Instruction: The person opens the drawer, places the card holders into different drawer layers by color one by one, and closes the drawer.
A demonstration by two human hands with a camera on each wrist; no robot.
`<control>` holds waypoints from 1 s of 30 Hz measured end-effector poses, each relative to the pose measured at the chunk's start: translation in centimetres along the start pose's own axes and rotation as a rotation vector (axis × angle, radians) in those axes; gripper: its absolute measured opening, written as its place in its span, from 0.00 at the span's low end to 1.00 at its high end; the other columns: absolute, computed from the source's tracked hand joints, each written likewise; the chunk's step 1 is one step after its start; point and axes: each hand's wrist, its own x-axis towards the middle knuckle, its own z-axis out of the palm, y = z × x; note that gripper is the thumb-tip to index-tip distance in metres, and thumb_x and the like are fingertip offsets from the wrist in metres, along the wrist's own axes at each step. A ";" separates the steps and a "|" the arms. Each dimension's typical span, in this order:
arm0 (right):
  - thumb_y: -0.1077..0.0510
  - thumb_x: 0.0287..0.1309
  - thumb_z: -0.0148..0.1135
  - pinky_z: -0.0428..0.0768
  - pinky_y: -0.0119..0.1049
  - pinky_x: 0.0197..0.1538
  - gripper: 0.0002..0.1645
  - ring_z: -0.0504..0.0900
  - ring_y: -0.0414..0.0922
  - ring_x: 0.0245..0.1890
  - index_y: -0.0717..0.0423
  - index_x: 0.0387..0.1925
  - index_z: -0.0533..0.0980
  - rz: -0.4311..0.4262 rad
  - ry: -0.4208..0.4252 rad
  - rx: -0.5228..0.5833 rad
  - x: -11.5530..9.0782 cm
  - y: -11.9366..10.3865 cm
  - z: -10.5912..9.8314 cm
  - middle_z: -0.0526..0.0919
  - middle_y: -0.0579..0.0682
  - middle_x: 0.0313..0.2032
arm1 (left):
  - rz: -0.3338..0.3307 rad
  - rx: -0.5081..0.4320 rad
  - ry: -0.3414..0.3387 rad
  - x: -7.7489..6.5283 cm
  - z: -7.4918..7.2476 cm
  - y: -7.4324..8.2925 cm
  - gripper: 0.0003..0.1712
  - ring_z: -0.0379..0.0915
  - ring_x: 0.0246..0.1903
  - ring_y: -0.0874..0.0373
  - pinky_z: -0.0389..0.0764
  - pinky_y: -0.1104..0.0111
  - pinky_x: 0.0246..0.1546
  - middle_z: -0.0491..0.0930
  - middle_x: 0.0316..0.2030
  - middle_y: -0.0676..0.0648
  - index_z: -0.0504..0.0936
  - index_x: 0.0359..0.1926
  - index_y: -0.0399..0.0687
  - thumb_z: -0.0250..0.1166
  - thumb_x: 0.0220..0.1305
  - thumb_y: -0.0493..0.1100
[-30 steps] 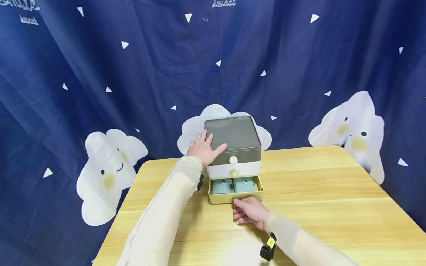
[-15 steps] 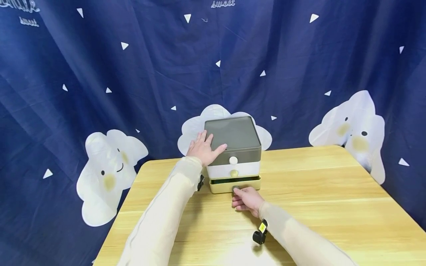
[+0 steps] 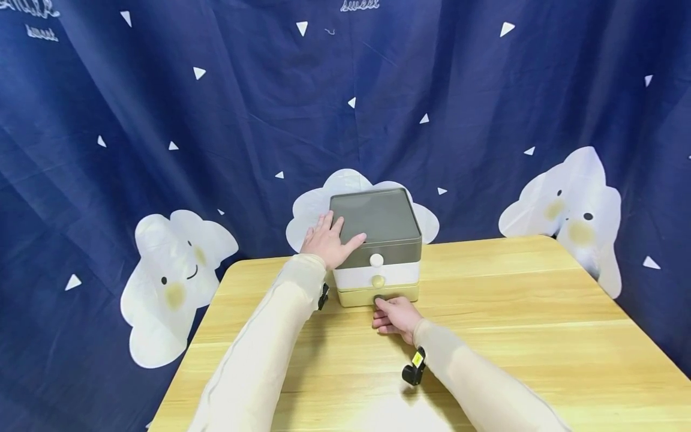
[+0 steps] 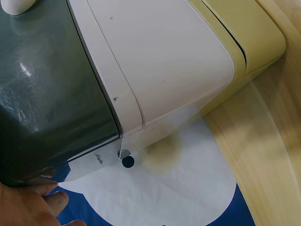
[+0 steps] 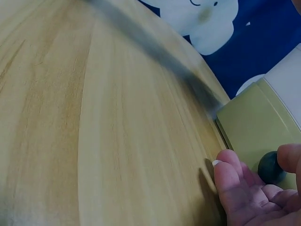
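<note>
A small three-tier drawer box (image 3: pixel 375 216) stands on the table, dark grey above, white in the middle and yellow-green at the bottom. My left hand (image 3: pixel 326 243) rests with spread fingers over the left edge of its top; in the left wrist view only part of that hand (image 4: pixel 33 205) shows at the lower corner. At the bottom drawer (image 3: pixel 353 297), my right hand (image 3: pixel 396 317) holds the round dark knob (image 5: pixel 271 168) between thumb and fingers. The drawer front sits flush under the white tier. White and yellow knobs mark the two upper drawers.
The box stands near the back of a light wooden table (image 3: pixel 513 318). Behind it hangs a dark blue curtain (image 3: pixel 259 120) with white triangles and cloud faces. A black wrist camera (image 3: pixel 414 373) hangs beneath my right wrist, close over the tabletop.
The bottom drawer, pulled out earlier with two blue-green snap-flap items inside, has slid back in and hides them. My right hand moved away from me with its knob; my left stayed put.
</note>
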 end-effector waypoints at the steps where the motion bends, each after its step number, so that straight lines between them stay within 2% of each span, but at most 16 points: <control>1: 0.54 0.70 0.50 0.83 0.37 0.33 0.24 0.84 0.45 0.28 0.77 0.47 0.71 -0.001 -0.001 -0.002 0.0 0.0 0.0 0.81 0.60 0.35 | 0.000 0.001 -0.001 0.0 0.0 0.0 0.62 0.29 0.74 0.52 0.41 0.49 0.70 0.40 0.76 0.47 0.54 0.75 0.55 0.30 0.49 0.88; 13: 0.54 0.71 0.51 0.83 0.37 0.32 0.23 0.84 0.44 0.27 0.76 0.45 0.72 -0.004 0.001 -0.007 0.1 -0.1 -0.2 0.81 0.61 0.36 | 0.004 -0.005 -0.007 0.0 0.2 0.1 0.63 0.29 0.74 0.52 0.41 0.49 0.70 0.39 0.76 0.47 0.53 0.75 0.54 0.29 0.49 0.88; 19: 0.52 0.70 0.51 0.83 0.36 0.32 0.25 0.84 0.45 0.28 0.76 0.47 0.72 0.005 -0.011 -0.024 0.0 0.1 -0.3 0.81 0.62 0.37 | -0.002 -0.057 0.016 0.1 0.4 -0.3 0.61 0.29 0.74 0.53 0.41 0.50 0.70 0.39 0.76 0.47 0.54 0.75 0.53 0.33 0.51 0.87; 25: 0.48 0.68 0.54 0.83 0.37 0.37 0.32 0.83 0.46 0.33 0.77 0.55 0.68 -0.034 -0.107 -0.088 -2.0 -0.4 -1.3 0.78 0.67 0.45 | 0.010 -0.164 0.075 -0.1 0.5 -1.6 0.61 0.32 0.74 0.51 0.43 0.50 0.70 0.41 0.75 0.45 0.48 0.76 0.50 0.40 0.52 0.85; 30: 0.47 0.67 0.55 0.81 0.46 0.45 0.33 0.83 0.54 0.41 0.73 0.57 0.68 -0.122 -0.116 -0.194 -5.0 -1.7 -3.9 0.78 0.67 0.48 | 0.029 -0.176 0.079 -1.6 0.1 -2.4 0.61 0.33 0.74 0.50 0.45 0.49 0.70 0.41 0.75 0.44 0.44 0.76 0.48 0.43 0.55 0.83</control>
